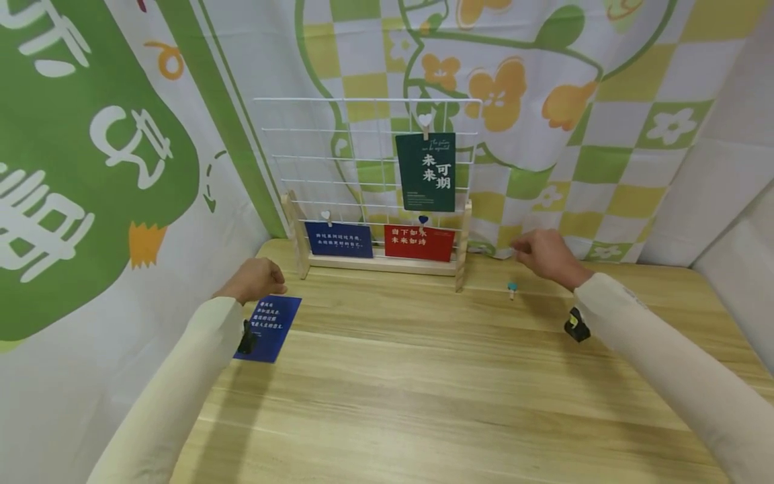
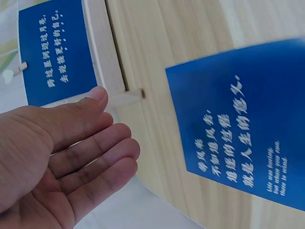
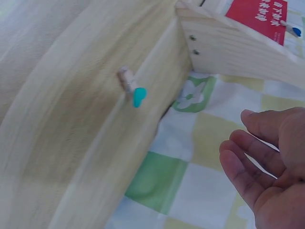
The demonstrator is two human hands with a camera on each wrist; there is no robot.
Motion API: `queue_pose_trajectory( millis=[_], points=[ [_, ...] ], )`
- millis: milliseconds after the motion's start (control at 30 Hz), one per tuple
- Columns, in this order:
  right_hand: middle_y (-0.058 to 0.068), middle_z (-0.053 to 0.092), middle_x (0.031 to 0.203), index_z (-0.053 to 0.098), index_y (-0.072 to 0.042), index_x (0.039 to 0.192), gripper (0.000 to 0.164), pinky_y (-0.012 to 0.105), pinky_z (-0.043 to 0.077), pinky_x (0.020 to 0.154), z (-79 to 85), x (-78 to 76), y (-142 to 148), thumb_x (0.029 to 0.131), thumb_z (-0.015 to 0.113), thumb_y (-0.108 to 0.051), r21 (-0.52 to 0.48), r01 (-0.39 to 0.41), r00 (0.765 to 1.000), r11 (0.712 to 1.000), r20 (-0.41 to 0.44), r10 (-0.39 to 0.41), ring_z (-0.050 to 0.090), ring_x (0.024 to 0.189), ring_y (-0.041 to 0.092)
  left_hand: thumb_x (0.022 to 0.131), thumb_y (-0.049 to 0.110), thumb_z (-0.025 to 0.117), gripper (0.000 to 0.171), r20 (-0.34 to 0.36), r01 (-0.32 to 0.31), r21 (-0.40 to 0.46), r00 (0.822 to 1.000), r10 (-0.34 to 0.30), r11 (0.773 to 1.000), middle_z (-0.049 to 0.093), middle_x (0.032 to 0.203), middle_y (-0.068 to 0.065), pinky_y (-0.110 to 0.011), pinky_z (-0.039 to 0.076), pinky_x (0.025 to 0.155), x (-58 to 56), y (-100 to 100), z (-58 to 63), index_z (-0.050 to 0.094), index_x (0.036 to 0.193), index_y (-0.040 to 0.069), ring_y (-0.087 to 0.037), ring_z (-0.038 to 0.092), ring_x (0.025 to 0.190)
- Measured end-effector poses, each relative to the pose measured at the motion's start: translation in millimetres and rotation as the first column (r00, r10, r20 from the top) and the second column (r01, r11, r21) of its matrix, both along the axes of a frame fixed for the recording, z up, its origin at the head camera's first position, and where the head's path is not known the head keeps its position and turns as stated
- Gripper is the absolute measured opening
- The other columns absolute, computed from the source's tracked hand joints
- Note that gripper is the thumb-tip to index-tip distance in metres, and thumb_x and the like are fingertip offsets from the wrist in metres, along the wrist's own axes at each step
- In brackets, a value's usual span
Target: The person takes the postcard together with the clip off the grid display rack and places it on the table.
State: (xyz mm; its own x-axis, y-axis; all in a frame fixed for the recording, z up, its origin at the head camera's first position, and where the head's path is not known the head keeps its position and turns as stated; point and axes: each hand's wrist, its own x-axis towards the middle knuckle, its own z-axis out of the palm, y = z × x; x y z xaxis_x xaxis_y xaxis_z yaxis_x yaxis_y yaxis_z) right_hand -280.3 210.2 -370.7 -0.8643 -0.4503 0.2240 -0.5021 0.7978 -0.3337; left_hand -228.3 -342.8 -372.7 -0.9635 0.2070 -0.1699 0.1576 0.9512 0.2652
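Note:
My left hand point(image 1: 256, 279) hovers over the top of a blue card point(image 1: 275, 329) lying on the table at left. In the left wrist view its fingers are loosely bent with nothing between them, beside that blue card point(image 2: 238, 124) with white lettering. My right hand point(image 1: 549, 256) is raised near the table's back edge, fingers relaxed and holding nothing. Just left of it and nearer to me, a small wooden clothespin with a teal heart point(image 1: 512, 289) lies on the table. The right wrist view shows that teal-heart clothespin point(image 3: 131, 87) apart from the fingers.
A white wire grid point(image 1: 338, 161) stands in a wooden base point(image 1: 387, 265) at the back. A green card point(image 1: 426, 178) hangs from it by a white-heart clip point(image 1: 426, 122). Lower down are another blue card point(image 1: 340, 240) and a red card point(image 1: 418, 245). Patterned cloth point(image 1: 520, 60) hangs behind.

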Motion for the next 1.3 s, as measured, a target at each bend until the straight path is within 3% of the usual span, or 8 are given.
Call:
queue_pose_trajectory(
  millis=[267,533,933,1300],
  points=[
    [0.025,0.070,0.109,0.069,0.007,0.113,0.028,0.053,0.056,0.081,22.4,0.0,-13,0.087,0.068,-0.002,-0.029,-0.016,0.999,0.999,-0.046,0.015,0.071,0.091,0.040,0.088,0.012,0.072,0.027,-0.046,0.001,0.058,0.999,0.001,0.998,0.073,0.101,-0.024,-0.048,0.055,0.085,-4.9,14,7.3,0.070,0.105,-0.010,-0.038,0.068,0.092],
    [0.027,0.067,0.117,0.065,0.006,0.122,0.033,0.054,0.056,0.081,49.0,1.1,-24,0.091,0.066,-0.005,-0.045,0.002,1.000,0.999,-0.018,-0.003,0.069,0.098,0.041,0.083,0.013,0.077,0.027,-0.183,0.103,0.037,0.978,-0.094,0.994,0.075,0.091,-0.020,-0.047,0.055,0.086,-7.5,33,19.1,0.072,0.099,-0.009,-0.036,0.071,0.087],
    [0.026,0.065,0.123,0.063,0.002,0.128,0.036,0.052,0.057,0.080,89.8,7.1,-32,0.093,0.066,-0.009,-0.082,0.052,0.998,0.995,-0.015,-0.053,0.070,0.097,0.041,0.091,0.017,0.071,0.033,-0.144,0.049,0.053,0.989,-0.041,0.997,0.072,0.109,-0.023,-0.048,0.055,0.088,-13.2,60,35.9,0.067,0.113,-0.007,-0.037,0.069,0.100],
    [0.025,0.066,0.121,0.063,0.001,0.128,0.036,0.053,0.057,0.079,110.6,7.3,-41,0.093,0.066,-0.009,-0.092,0.036,0.997,0.995,-0.067,-0.042,0.069,0.098,0.041,0.089,0.019,0.073,0.040,-0.173,0.072,0.084,0.983,-0.056,0.994,0.071,0.110,-0.024,-0.045,0.055,0.089,-24.4,82,45.3,0.065,0.117,-0.009,-0.036,0.069,0.101]
  ],
)
